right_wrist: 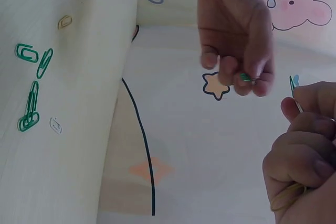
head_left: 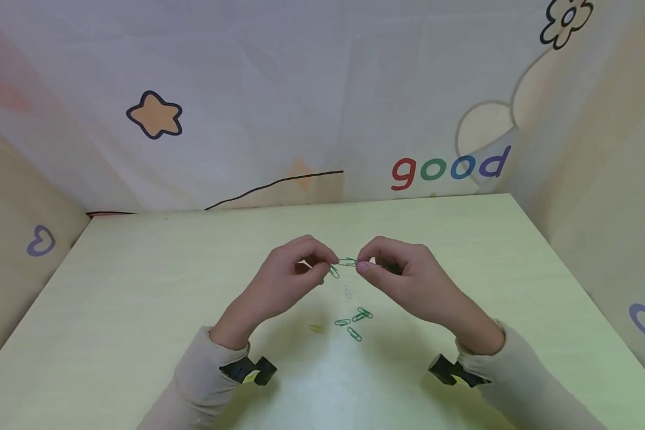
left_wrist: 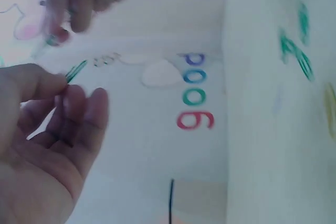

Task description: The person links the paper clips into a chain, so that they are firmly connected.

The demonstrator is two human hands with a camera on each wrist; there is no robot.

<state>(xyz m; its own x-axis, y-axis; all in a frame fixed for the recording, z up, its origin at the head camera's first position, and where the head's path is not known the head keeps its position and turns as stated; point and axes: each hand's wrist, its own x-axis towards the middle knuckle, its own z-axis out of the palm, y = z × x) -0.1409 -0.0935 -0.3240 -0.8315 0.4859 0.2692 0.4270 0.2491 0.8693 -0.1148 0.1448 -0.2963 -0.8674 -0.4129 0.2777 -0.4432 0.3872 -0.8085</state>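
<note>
My left hand [head_left: 290, 275] pinches a green paper clip [head_left: 334, 272] between thumb and fingertips, and part of it sticks out below them. Facing it, my right hand [head_left: 408, 272] pinches another green paper clip [head_left: 347, 261] that spans the small gap between both hands. Whether the two clips are linked I cannot tell. In the right wrist view a thin yellowish loop [right_wrist: 287, 198] shows against the curled lower fingers of my right hand; its kind is unclear. Beneath the hands, several green paper clips [head_left: 354, 334] lie on the table.
A yellow paper clip [head_left: 316, 328] and a pale, whitish paper clip [head_left: 347, 291] lie near the green ones on the light table [head_left: 140, 286]. Printed cloth walls [head_left: 247, 89] stand behind the table and along both sides.
</note>
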